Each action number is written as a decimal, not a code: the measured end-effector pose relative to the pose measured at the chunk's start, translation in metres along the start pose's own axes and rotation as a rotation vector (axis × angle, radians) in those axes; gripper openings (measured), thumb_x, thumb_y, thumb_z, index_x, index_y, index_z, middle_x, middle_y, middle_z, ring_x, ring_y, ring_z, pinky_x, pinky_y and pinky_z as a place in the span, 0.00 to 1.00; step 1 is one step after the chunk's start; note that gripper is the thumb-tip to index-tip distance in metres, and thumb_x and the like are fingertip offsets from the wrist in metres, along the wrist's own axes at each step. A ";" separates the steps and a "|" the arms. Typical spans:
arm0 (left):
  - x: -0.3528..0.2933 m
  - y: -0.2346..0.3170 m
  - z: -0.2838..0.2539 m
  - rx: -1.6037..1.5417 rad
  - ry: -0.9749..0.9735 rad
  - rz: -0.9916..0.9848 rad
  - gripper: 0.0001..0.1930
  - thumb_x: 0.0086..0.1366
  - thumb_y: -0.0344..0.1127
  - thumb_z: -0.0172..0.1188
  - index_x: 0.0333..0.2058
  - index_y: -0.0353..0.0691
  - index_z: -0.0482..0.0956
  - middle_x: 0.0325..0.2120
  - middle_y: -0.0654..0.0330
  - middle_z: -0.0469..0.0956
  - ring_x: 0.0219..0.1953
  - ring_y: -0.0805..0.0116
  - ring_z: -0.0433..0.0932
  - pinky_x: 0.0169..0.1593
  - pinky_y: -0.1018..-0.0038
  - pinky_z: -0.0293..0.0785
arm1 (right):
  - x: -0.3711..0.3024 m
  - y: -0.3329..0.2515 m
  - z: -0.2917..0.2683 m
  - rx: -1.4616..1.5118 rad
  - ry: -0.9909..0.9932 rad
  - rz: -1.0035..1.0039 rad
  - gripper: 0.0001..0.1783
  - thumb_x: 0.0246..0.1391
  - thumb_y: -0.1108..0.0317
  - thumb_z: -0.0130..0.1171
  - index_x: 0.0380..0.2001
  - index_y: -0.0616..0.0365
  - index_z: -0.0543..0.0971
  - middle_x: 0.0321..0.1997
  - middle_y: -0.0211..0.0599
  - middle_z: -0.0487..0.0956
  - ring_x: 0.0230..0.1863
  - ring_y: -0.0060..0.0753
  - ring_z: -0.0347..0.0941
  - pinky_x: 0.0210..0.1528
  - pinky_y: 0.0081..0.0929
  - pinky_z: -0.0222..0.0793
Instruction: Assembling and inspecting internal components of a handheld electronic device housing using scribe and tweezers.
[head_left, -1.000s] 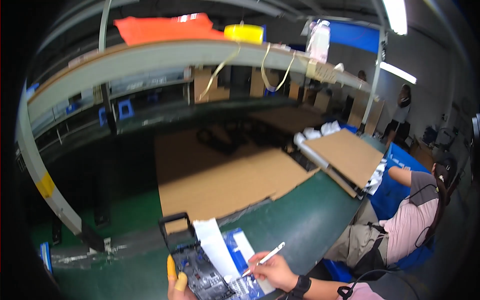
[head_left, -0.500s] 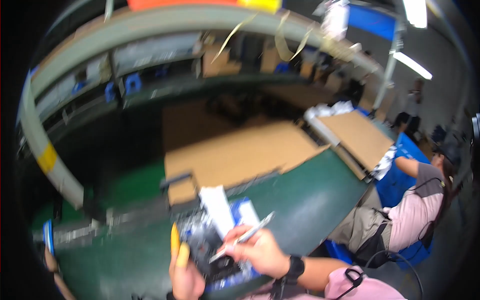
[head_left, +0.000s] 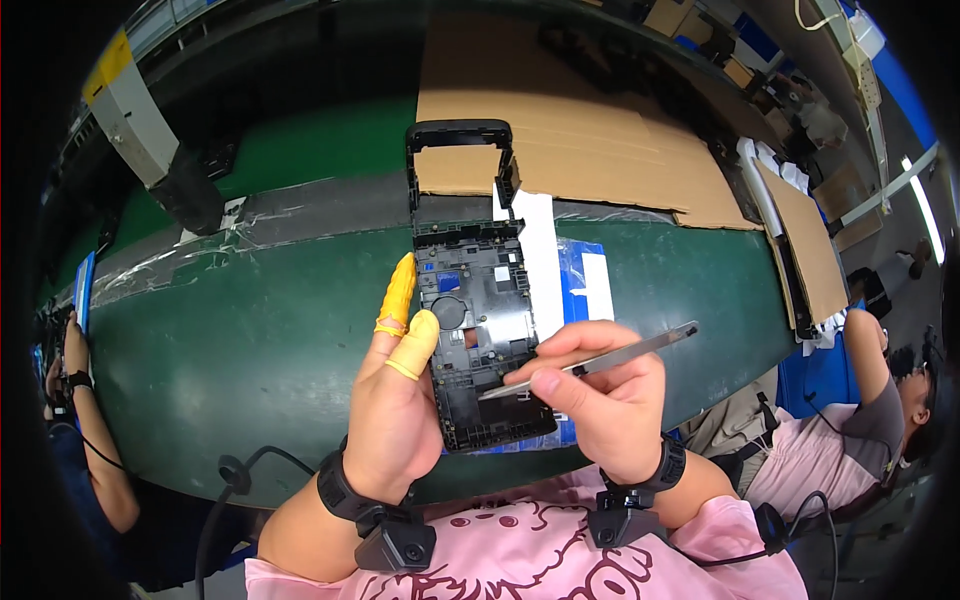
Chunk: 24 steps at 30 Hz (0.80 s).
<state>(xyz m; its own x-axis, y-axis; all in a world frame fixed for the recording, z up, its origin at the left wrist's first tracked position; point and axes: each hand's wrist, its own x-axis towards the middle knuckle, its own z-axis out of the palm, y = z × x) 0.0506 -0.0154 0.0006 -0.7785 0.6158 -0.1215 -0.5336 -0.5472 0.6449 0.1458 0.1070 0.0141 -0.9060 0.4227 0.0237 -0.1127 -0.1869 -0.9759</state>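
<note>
"Green bench (head_left: pixel 250 330) is stretching away, with cardboard (head_left: pixel 590 150) lying toward one o'clock. Which step are we watching?"

"Close tool work, I'm guessing: the left hand (head_left: pixel 395 415) is gripping the black housing (head_left: pixel 500 330) above the near edge, by its eight o'clock side; the right hand (head_left: pixel 615 410) is pinching a slim metal tool (head_left: pixel 645 347), tip aiming at six o'clock."

"And next?"

"Probably calling for a steady housing and light, precise touch."

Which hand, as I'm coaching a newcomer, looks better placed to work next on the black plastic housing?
Probably the right hand: it holds a slim silver tool over the black plastic housing, whose left edge the left hand holds.
</note>
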 end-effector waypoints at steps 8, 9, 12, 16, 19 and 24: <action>0.002 0.006 0.006 0.042 0.028 0.010 0.25 0.64 0.31 0.42 0.59 0.41 0.49 0.51 0.57 0.63 0.52 0.68 0.65 0.54 0.71 0.62 | 0.011 -0.001 0.006 0.046 0.012 0.002 0.12 0.46 0.81 0.55 0.36 0.66 0.68 0.31 0.49 0.78 0.34 0.32 0.76 0.40 0.25 0.70; 0.003 0.006 0.006 0.042 0.030 0.009 0.25 0.64 0.31 0.42 0.59 0.41 0.49 0.51 0.57 0.63 0.52 0.68 0.65 0.54 0.71 0.62 | 0.012 -0.001 0.005 0.041 0.004 0.000 0.12 0.46 0.80 0.55 0.36 0.66 0.68 0.31 0.49 0.78 0.34 0.32 0.76 0.40 0.25 0.70; 0.004 0.006 0.005 0.023 0.012 -0.015 0.25 0.64 0.31 0.42 0.59 0.41 0.49 0.51 0.57 0.62 0.52 0.68 0.65 0.54 0.71 0.61 | 0.013 -0.001 0.006 0.048 0.008 0.014 0.12 0.46 0.80 0.55 0.36 0.66 0.68 0.31 0.49 0.78 0.34 0.32 0.76 0.41 0.25 0.69; 0.004 0.006 0.004 0.036 0.023 -0.008 0.25 0.65 0.31 0.42 0.59 0.41 0.48 0.51 0.57 0.62 0.52 0.68 0.65 0.54 0.72 0.62 | 0.014 0.000 0.006 0.046 0.013 0.021 0.12 0.46 0.80 0.56 0.36 0.66 0.69 0.31 0.49 0.78 0.34 0.32 0.76 0.41 0.25 0.69; 0.004 0.006 0.004 0.033 0.027 -0.013 0.25 0.65 0.31 0.42 0.59 0.41 0.49 0.51 0.57 0.62 0.52 0.68 0.65 0.54 0.72 0.62 | 0.013 -0.001 0.008 0.054 0.028 0.028 0.12 0.46 0.80 0.56 0.36 0.66 0.69 0.31 0.50 0.78 0.34 0.33 0.76 0.41 0.25 0.69; 0.003 0.006 0.006 0.037 0.045 -0.009 0.25 0.65 0.32 0.42 0.59 0.41 0.49 0.51 0.57 0.62 0.52 0.68 0.64 0.54 0.71 0.62 | 0.013 0.000 0.007 0.062 0.028 0.016 0.12 0.45 0.81 0.55 0.36 0.66 0.69 0.31 0.50 0.78 0.35 0.33 0.76 0.41 0.24 0.69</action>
<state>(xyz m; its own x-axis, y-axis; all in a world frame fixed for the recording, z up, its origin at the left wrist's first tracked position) 0.0465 -0.0132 0.0091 -0.7883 0.5939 -0.1607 -0.5284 -0.5198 0.6712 0.1313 0.1057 0.0157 -0.8961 0.4438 0.0010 -0.1241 -0.2485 -0.9606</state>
